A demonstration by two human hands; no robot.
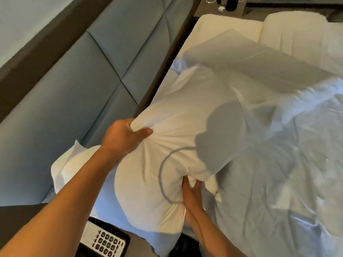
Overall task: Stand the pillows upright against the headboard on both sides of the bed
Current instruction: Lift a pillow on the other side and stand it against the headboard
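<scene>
A plump white pillow (167, 145) is held above the near side of the bed, close to the padded blue-grey headboard (65, 89). My left hand (122, 138) bunches the pillow's upper edge in a fist. At the pillow's lower right edge, my right hand (191, 193) has its fingers dug into the fabric. A second white pillow (74, 164) leans against the headboard under my left forearm. More pillows lie further along: one in shadow (250, 60) and one at the far side (289, 30).
A rumpled white duvet (278, 173) covers the bed on the right. A nightstand at the bottom carries a phone with a keypad (104, 243). Another nightstand at the far top holds a charger and a dark cylinder (232, 4).
</scene>
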